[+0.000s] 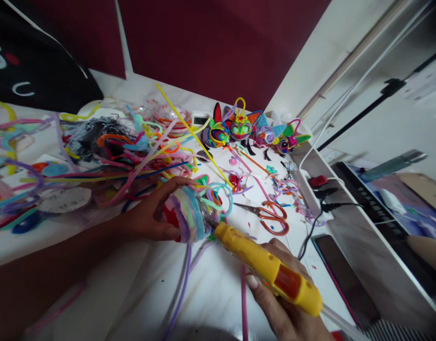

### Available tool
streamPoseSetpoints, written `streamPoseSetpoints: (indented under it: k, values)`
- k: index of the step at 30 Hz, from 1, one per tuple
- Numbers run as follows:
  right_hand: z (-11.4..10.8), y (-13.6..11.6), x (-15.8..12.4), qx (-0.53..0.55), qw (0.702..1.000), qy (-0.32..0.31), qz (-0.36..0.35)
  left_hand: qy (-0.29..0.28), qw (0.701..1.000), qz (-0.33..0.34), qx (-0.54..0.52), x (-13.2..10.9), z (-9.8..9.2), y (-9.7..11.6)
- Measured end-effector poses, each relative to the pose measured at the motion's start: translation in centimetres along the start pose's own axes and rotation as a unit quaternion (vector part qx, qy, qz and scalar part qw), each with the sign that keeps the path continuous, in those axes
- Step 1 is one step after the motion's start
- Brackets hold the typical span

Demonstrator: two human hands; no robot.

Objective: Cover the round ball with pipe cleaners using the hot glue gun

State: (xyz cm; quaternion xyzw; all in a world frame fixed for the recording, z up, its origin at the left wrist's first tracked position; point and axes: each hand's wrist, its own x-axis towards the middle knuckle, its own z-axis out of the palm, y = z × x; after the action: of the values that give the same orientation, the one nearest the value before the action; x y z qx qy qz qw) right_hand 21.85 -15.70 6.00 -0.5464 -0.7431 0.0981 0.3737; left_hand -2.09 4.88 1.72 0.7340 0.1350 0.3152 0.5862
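Observation:
My left hand [161,213] is closed around a round craft ball [191,213] wrapped in purple, mint and blue pipe cleaners, with clear plastic showing on its right side. In my right hand [285,289] is a yellow hot glue gun [260,260], and a glue stick trails from its rear. The gun's nozzle points at the clear side of the ball and appears to touch it or sit very close. Just right of the ball lie scissors [274,218] with orange handles, their blades slightly apart.
Pipe cleaners [150,156] are heaped at the left and back. Several decorated eared balls [241,125] line the back wall. On the right are a phone [345,279], a power strip [312,194] with cables, and a low ledge. A black bag [36,61] stands back left.

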Motion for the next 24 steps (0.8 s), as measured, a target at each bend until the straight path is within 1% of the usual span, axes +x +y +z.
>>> streamPoseSetpoints:
  k: [3, 7, 12, 14, 16, 19, 22, 24]
  values:
    - [-0.06, -0.1, -0.09, 0.004, 1.0, -0.005, 0.005, 0.0, 0.997, -0.022, -0.069, -0.15, 0.01, 0.09]
    - [-0.19, -0.08, -0.19, -0.001, 1.0, -0.015, 0.02, 0.008, 0.995, -0.028, -0.093, -0.19, -0.02, 0.23]
    - [-0.11, -0.04, -0.25, -0.021, 1.0, 0.012, 0.012, -0.008, 1.0, 0.004, -0.025, -0.09, -0.12, 0.16]
    - [-0.12, -0.08, -0.23, -0.011, 1.0, 0.005, 0.018, -0.015, 1.0, 0.012, -0.008, -0.09, -0.13, 0.02]
    - [-0.22, -0.13, -0.16, 0.005, 1.0, -0.006, 0.027, -0.01, 0.999, 0.029, 0.012, -0.09, -0.08, -0.09]
    - [-0.41, -0.3, 0.03, 0.014, 0.999, -0.014, 0.029, -0.016, 0.997, 0.055, 0.042, -0.02, 0.12, -0.09]
    - [-0.41, -0.62, 0.29, -0.006, 1.0, -0.011, 0.018, -0.041, 0.996, 0.06, 0.054, 0.0, 0.39, 0.04]
    - [-0.25, -0.89, 0.52, -0.028, 1.0, 0.008, 0.006, -0.051, 0.996, 0.053, 0.052, -0.1, 0.53, 0.06]
